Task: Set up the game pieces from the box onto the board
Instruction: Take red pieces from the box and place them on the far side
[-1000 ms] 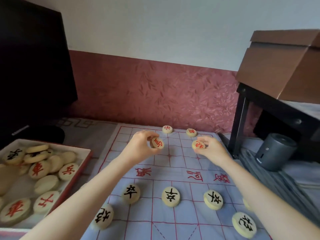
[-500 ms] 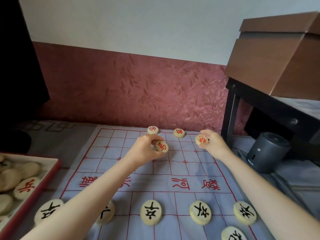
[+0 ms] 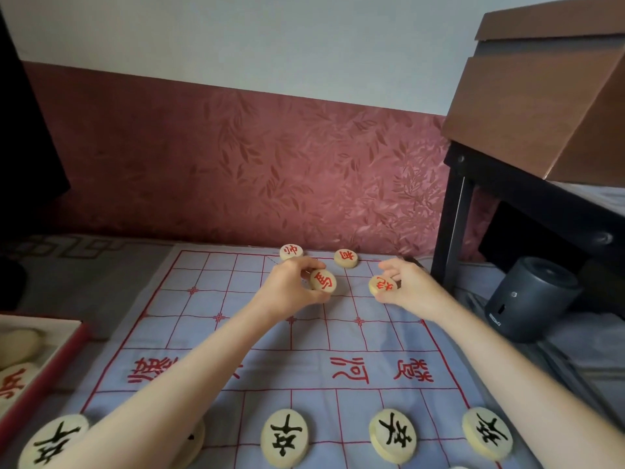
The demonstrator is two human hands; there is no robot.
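A pale blue cloth board [image 3: 236, 333] with red grid lines lies in front of me. My left hand [image 3: 291, 292] pinches a round wooden piece with a red character [image 3: 323, 281], tilted toward me above the far rows. My right hand [image 3: 409, 287] pinches another red-marked piece [image 3: 382, 285] to its right. Two red pieces [image 3: 291, 252] [image 3: 345, 257] lie flat on the far edge line. Several black-marked pieces [image 3: 285, 437] [image 3: 393, 435] [image 3: 487, 433] sit in a row near me. The red-rimmed box [image 3: 44, 370] at the left holds more pieces.
A dark grey cylinder [image 3: 531, 299] stands right of the board under a black table leg [image 3: 449, 228]. A brown cardboard box [image 3: 548, 106] rests on that table. A patterned red wall runs behind the board. A dark object fills the far left.
The view has shifted so the box slid off to the left. Both hands stay over the far rows, each still holding its red piece; the right hand has come down a little.
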